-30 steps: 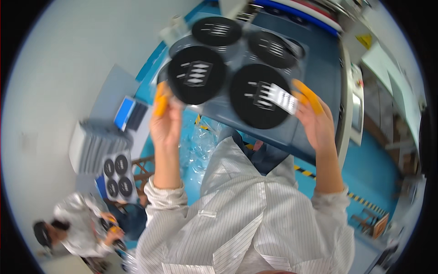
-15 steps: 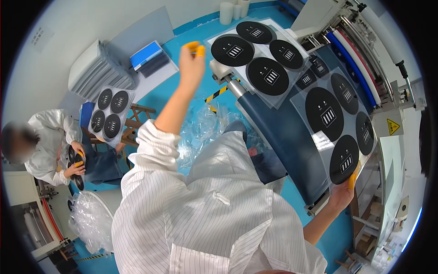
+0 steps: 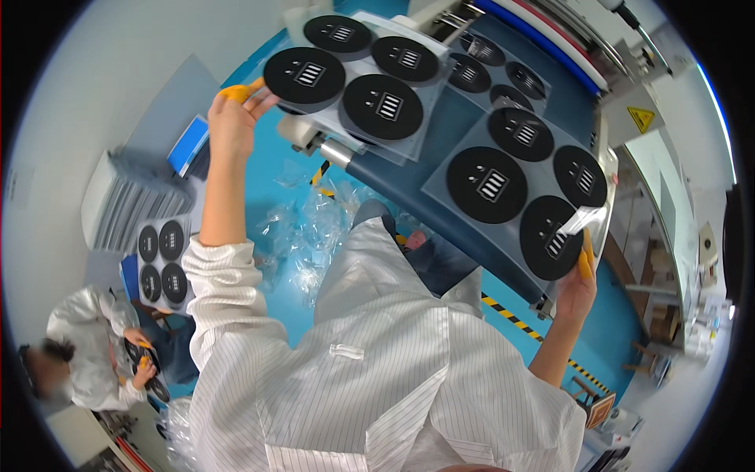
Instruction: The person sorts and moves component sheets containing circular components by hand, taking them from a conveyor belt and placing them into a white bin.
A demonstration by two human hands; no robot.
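My left hand (image 3: 232,122), with yellow finger covers, is closed at the left edge of a stack of clear sheets bearing black discs (image 3: 383,106). How many sheets its fingers pinch cannot be told. My right hand (image 3: 576,293), also in yellow finger covers, is closed on the near right corner of another clear sheet with black discs (image 3: 486,185). That sheet lies tilted over a dark blue conveyor belt (image 3: 393,182), and light glares near the held corner. Each disc carries a pale printed symbol. Farther back, another disc sheet (image 3: 525,81) rests on the belt before the rollers.
A roller machine with a blue roller (image 3: 543,43) stands at the belt's far end. Crumpled clear plastic (image 3: 318,224) litters the blue floor. At left, a co-worker (image 3: 94,342) sits handling black discs, near a disc sheet (image 3: 163,263) and a pile of grey sheets (image 3: 138,204).
My left hand has come to the left edge of the stack, from apart beside it. My right hand keeps its corner. The whole view has shifted and turned.
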